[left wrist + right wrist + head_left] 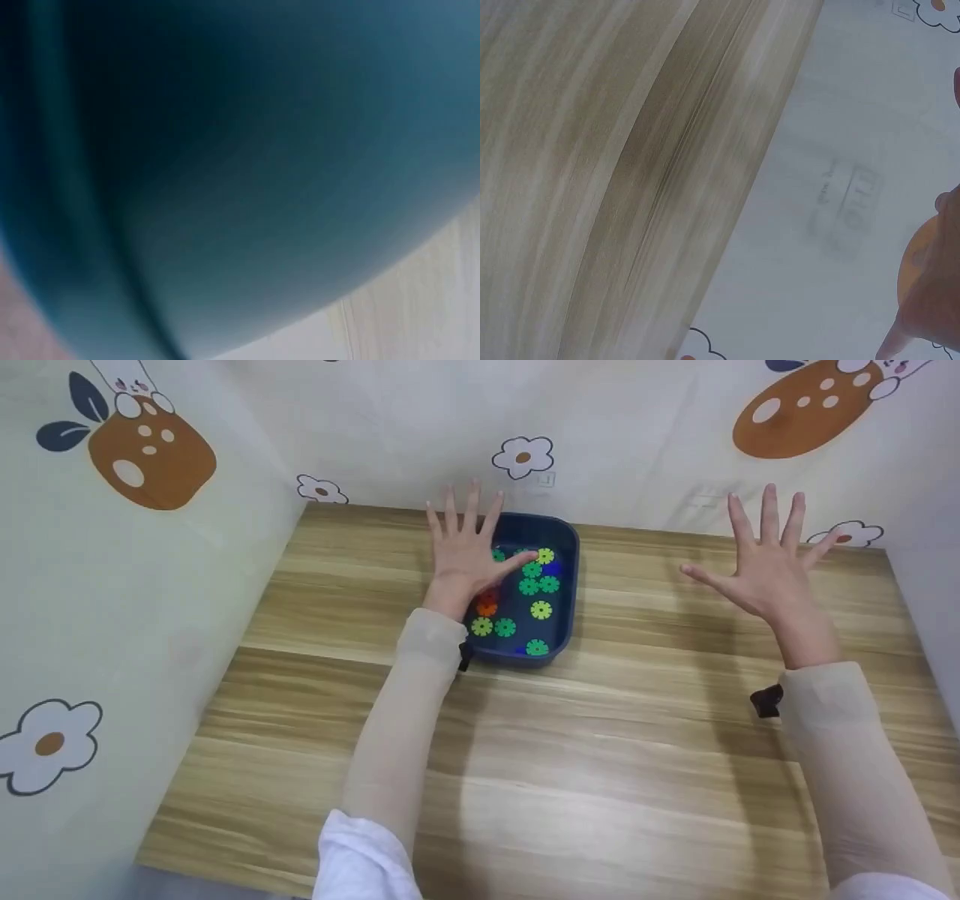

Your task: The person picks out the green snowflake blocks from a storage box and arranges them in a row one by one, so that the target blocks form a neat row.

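A dark blue plastic tub stands near the back of the table. Inside lie several flat notched discs, among them a green disc, a yellow disc and an orange disc. My left hand is spread over the tub's left side and hides part of it; whether it touches the tub I cannot tell. The tub's wall fills most of the left wrist view, blurred. To the right, my right hand is spread with nothing in it; part of this hand shows in the right wrist view.
The wood-grain table meets a patterned wall at the back. Another wall closes off the left side, and a pale wall the right. Each wrist wears a small black device, such as the right device.
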Action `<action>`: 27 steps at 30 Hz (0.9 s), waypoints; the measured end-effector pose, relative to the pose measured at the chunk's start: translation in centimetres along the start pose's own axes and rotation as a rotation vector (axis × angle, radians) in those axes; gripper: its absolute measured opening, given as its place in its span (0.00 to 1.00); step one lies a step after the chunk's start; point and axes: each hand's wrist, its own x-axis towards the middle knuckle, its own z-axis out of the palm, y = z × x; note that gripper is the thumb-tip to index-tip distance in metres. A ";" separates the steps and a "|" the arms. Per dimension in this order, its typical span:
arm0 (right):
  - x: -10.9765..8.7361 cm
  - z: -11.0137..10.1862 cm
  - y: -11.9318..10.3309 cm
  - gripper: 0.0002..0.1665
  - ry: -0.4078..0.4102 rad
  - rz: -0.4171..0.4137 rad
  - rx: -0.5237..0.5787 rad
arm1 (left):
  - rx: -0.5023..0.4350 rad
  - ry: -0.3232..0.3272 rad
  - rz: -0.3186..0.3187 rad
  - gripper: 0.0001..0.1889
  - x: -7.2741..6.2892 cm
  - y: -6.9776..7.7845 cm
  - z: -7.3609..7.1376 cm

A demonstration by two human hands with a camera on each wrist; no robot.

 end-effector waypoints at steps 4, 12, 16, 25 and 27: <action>0.1 -0.1 0.0 0.64 0.037 -0.012 0.021 | -0.024 0.002 0.001 0.57 -0.1 0.0 -0.1; 0.1 0.0 -0.1 0.61 0.108 -0.064 0.079 | -0.079 0.001 0.010 0.56 -0.6 0.0 -0.4; -0.1 0.1 -0.4 0.60 0.130 -0.092 0.118 | -0.112 -0.008 0.026 0.55 -0.9 0.1 -0.7; 0.0 0.2 -2.0 0.56 0.205 -0.147 0.258 | -0.190 -0.020 0.052 0.54 -1.9 -0.1 -1.6; 0.0 0.4 -2.3 0.55 0.211 -0.159 0.271 | -0.213 -0.020 0.061 0.53 -2.2 -0.2 -1.7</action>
